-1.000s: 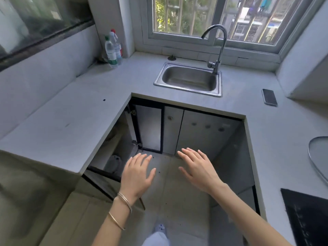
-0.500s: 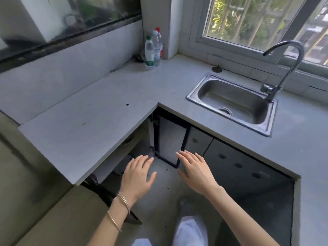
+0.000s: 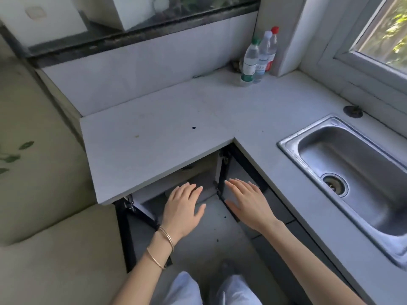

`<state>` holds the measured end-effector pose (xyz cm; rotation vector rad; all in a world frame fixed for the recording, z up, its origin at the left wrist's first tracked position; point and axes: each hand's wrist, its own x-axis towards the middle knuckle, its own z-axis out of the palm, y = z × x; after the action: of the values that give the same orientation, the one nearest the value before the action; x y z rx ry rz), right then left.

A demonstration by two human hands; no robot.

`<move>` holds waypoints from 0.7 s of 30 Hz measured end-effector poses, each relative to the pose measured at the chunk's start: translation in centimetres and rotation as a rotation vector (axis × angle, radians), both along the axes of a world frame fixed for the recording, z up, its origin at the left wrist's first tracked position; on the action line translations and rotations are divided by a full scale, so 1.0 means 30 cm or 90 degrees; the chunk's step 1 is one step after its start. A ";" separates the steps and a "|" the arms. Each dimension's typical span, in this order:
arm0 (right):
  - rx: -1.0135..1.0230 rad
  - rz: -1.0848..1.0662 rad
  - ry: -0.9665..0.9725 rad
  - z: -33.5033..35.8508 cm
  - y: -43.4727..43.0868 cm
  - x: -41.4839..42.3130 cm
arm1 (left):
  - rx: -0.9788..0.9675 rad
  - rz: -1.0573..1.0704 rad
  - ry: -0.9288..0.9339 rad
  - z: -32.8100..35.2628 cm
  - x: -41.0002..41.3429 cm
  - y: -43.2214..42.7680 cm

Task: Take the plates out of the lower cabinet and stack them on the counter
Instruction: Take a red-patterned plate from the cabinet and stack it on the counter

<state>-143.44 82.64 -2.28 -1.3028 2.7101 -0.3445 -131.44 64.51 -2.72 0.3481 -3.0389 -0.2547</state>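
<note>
My left hand (image 3: 184, 209), with two thin bangles on the wrist, hovers palm down with fingers spread in front of the open lower cabinet (image 3: 198, 181) under the corner of the grey counter (image 3: 154, 146). My right hand (image 3: 247, 203) is held the same way just to its right, empty. Both cabinet doors stand open, one dark-framed door (image 3: 143, 211) at the left and one (image 3: 221, 172) at the right. The inside of the cabinet is dim and mostly hidden by the counter edge; I see no plates clearly.
A steel sink (image 3: 350, 172) is set into the counter at the right. Three plastic bottles (image 3: 259, 56) stand in the back corner by the window frame. A beige wall (image 3: 44, 194) bounds the left. My legs (image 3: 211, 289) show at the bottom.
My view has swung left and down toward the corner cabinet. Both hands stay spread and empty, now closer to the cabinet opening.
</note>
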 end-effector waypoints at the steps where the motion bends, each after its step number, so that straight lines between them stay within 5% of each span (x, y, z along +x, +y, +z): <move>1: 0.000 0.009 -0.007 -0.005 -0.012 -0.010 | 0.000 0.010 -0.005 -0.002 -0.006 -0.010; 13: 0.002 -0.006 -0.043 -0.170 -0.200 -0.113 | 0.039 0.022 -0.052 -0.208 -0.073 -0.106; 21: -0.048 0.001 -0.045 -0.552 -0.320 -0.274 | 0.050 0.145 0.001 -0.584 -0.204 -0.238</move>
<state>-151.66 73.03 -18.84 -1.2851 2.6614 -0.4887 -137.57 57.38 -20.23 0.6930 -2.9567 -0.3575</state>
